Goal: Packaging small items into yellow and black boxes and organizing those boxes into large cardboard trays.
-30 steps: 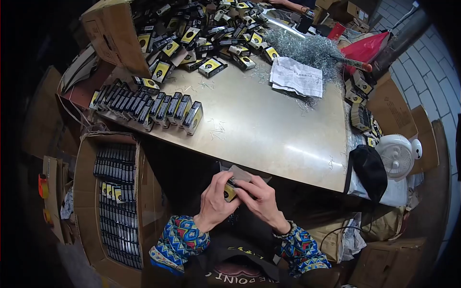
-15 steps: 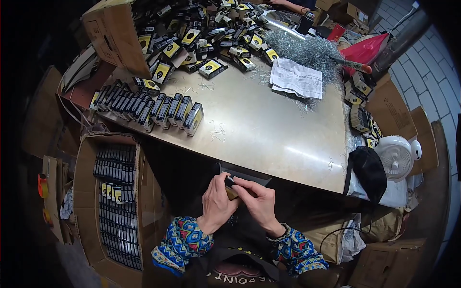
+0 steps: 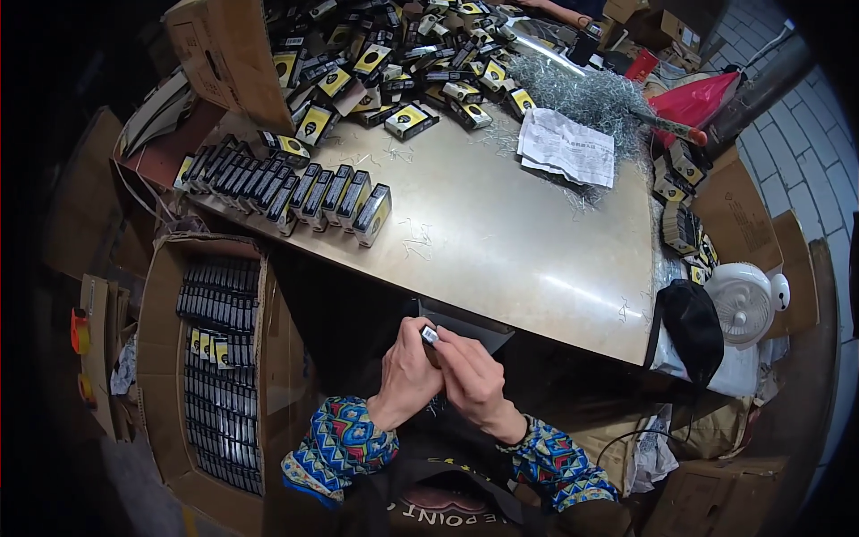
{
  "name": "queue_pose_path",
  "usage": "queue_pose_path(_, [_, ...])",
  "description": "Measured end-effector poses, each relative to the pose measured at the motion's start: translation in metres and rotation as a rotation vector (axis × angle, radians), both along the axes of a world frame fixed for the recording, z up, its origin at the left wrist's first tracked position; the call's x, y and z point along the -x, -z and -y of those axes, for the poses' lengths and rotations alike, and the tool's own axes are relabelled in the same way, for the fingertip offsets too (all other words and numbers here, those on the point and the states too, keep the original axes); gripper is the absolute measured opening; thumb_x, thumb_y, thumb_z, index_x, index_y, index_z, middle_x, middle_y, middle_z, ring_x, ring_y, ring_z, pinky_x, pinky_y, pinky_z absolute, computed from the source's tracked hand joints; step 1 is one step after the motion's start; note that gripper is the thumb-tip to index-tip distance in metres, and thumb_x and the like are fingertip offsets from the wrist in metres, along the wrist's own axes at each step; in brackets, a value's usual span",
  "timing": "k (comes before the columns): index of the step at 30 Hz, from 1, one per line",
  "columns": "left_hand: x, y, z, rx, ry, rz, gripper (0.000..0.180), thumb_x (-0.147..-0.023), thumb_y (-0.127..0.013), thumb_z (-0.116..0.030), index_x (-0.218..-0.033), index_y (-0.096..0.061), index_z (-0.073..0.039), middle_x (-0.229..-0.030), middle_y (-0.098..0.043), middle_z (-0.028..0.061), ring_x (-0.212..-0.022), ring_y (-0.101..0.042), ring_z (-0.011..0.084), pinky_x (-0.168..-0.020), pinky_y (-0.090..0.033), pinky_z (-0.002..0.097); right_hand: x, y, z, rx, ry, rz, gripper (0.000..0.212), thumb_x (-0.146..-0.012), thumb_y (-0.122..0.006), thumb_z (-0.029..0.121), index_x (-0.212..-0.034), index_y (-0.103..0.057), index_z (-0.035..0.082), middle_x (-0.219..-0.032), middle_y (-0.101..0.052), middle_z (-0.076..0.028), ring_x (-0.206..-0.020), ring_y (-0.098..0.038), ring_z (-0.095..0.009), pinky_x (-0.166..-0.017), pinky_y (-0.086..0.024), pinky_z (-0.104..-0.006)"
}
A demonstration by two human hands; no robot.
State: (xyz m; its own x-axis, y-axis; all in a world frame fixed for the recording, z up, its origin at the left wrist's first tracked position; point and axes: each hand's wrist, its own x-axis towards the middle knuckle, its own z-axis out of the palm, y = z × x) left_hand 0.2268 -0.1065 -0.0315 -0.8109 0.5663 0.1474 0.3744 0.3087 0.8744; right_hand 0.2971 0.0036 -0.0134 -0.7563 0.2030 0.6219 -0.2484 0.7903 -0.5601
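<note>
Box (image 3: 430, 335), off the table's (image 3: 519, 242) near edge, between our hands. Left: our left hand (image 3: 405, 369) closes around its side. Right: our right hand (image 3: 472, 374) pinches near its top. Squeezing unevenly, we judge, could dent or drop it. Its labelled end faces up; its long axis, mostly hidden, we cannot tell.

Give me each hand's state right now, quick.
Left hand: closed, holding a small box.
Right hand: closed, its fingers on the same box.
</note>
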Motion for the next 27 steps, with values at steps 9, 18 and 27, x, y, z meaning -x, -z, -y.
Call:
queue_pose_path(9, [0.039,-0.016,-0.028,0.001,-0.116,-0.429,0.058,-0.085,-0.072,-0.021,-0.131,-0.047,0.002,-0.124,-0.053,0.0191,-0.116,-0.048,0.0351,-0.100,-0.037,0.0443,0.030,0.008,-0.079,0.536,0.257,0.176,0.027,-0.095,-0.060,0.005,-0.121,-0.064,-0.003,-0.112,-0.069,-0.010,-0.100,-0.063,-0.015,-0.091,-0.049,-0.0268])
queue_pose_path(18, [0.115,-0.004,-0.027,0.032,-0.585,-0.743,0.071,-0.075,-0.076,-0.016,-0.138,-0.046,-0.007,-0.135,-0.040,0.0174,-0.129,-0.034,0.0395,-0.104,-0.031,0.0541,0.181,-0.016,-0.069,0.686,-0.261,0.370,0.041,-0.102,-0.051,0.026,-0.134,-0.055,0.001,-0.137,-0.055,-0.014,-0.128,-0.050,-0.021,-0.107,-0.038,-0.0339])
queue_pose_path(27, [0.123,-0.025,-0.027,-0.079,-0.542,-0.462,0.084,-0.079,-0.071,-0.033,-0.149,-0.031,-0.009,-0.156,-0.017,0.0209,-0.143,-0.013,0.0458,-0.114,-0.018,0.0593,0.280,-0.041,-0.078,0.636,-0.676,0.805,0.055,-0.104,-0.036,0.042,-0.143,-0.044,0.004,-0.145,-0.048,-0.009,-0.136,-0.042,-0.024,-0.112,-0.032,-0.0387])
